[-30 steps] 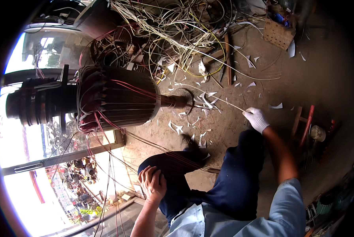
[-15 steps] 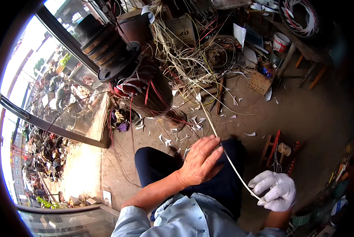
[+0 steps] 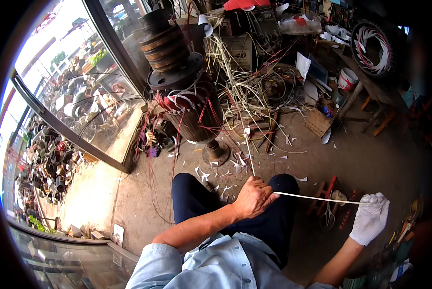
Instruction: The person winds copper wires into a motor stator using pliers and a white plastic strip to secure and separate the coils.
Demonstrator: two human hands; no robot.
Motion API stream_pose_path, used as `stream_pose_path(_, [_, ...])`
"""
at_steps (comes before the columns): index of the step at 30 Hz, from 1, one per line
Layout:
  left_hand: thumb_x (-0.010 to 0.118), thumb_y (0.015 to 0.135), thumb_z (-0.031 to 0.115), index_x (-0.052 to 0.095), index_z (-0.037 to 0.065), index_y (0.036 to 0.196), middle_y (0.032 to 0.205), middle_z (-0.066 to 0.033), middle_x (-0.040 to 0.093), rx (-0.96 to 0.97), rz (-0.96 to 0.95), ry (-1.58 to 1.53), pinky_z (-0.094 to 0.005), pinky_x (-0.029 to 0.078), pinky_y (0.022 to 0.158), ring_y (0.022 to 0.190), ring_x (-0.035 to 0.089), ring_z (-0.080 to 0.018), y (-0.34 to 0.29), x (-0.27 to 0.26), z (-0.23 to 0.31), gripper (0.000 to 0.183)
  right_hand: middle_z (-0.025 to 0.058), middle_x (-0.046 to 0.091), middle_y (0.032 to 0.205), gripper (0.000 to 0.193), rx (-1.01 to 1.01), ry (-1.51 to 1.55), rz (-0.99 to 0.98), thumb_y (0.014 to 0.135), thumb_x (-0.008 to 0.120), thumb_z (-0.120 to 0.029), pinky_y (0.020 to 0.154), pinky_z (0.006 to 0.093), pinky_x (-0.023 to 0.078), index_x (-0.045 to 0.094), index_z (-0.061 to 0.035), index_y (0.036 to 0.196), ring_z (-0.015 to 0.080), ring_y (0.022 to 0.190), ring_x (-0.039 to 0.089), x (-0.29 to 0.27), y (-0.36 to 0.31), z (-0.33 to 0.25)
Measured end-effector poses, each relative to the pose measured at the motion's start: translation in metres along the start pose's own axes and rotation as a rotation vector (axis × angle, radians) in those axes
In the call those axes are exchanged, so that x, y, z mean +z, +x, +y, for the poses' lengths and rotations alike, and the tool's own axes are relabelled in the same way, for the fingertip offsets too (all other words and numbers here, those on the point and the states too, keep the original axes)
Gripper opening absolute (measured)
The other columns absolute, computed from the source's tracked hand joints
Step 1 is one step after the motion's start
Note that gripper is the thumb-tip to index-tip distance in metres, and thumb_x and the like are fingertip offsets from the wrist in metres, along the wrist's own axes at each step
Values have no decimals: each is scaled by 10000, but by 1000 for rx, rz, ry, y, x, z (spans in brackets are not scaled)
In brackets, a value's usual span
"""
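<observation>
1. left hand (image 3: pixel 255 197), bare: at 5 o'clock, near the centre of the view; closed around a pale wire (image 3: pixel 317 197). the right knee (image 3: pixel 284 184) is just beside it; whether they touch cannot be told.
2. right hand (image 3: pixel 370 219), white-gloved: at 4 o'clock, far out toward the rim; fingers curled, gripping the same wire.
3. pale wire: nearly straight between the two hands; past the left hand it bends and runs toward 12 o'clock, in the direction of a heap of loose wires (image 3: pixel 240 91) at 1 o'clock.
4. slotted cylinder (image 3: pixel 196 123): upright at 11 o'clock, well apart from both hands; red and white windings (image 3: pixel 189 99) circle its upper part, with copper-coloured rings (image 3: pixel 165 50) above.
5. white scraps (image 3: pixel 205 176): scattered on the floor near the cylinder's foot.
6. red stand (image 3: pixel 329 192) and scissors (image 3: pixel 327 219): at 4 o'clock, inward of the gloved hand.
7. perforated box (image 3: pixel 318 123): between 2 and 3 o'clock; bucket (image 3: pixel 347 79) at 2 o'clock, with a ring-shaped winding (image 3: pixel 385 58) farther out.
</observation>
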State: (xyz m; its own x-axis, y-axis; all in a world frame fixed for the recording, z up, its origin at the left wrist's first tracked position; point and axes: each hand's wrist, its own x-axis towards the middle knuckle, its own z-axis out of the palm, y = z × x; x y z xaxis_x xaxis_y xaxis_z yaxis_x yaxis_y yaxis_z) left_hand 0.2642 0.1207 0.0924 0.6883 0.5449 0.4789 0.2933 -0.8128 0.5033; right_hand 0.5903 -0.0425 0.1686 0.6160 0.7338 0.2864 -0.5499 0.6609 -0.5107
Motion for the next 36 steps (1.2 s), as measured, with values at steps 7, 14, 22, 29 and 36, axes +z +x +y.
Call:
stream_pose_path(7, [632, 936, 255, 447, 88, 625, 600, -95, 445, -37, -29, -36, -403, 361, 680, 622, 488, -284, -46, -35, 23, 399, 75, 539, 928, 185, 100, 104, 4, 1039, 447, -197, 745, 349, 447, 540, -56, 964, 181, 782, 507, 31, 42, 51])
stream_pose_path(14, [689, 882, 232, 540, 77, 752, 716, -87, 529, -78, -66, -120, -389, 408, 732, 714, 556, -286, -73, -28, -6, 251, 98, 529, 909, 163, 390, -20, -246, 995, 502, -201, 729, 399, 490, 518, -39, 986, 208, 735, 520, 112, 19, 119])
stream_pose_path(22, [699, 887, 236, 602, 5, 1149, 857, -121, 586, -162, 71, -499, -442, 440, 863, 860, 575, -342, -59, -51, 5, 362, 221, 583, 1224, 500, 645, -509, -605, 833, 722, -183, 1002, 398, 464, 548, 91, 1214, 297, 1135, 596, 148, -42, 192])
stream_pose_path(29, [500, 1046, 288, 619, -31, 1084, 868, -59, 635, -605, 416, -1390, -302, 483, 841, 870, 605, -139, -83, -67, -1, 343, 229, 483, 1403, 455, 604, -330, -701, 851, 663, -50, 1106, 438, 360, 547, 51, 1278, 310, 1319, 472, 147, -62, 236])
stream_pose_path(36, [498, 1047, 277, 628, -27, 1139, 1050, -46, 678, -579, 196, -1466, -292, 486, 869, 960, 603, -116, -112, -58, -18, 344, 144, 701, 1046, 342, 568, -930, -724, 913, 662, -112, 837, 323, 535, 599, 22, 1221, 199, 940, 693, 166, -95, 266])
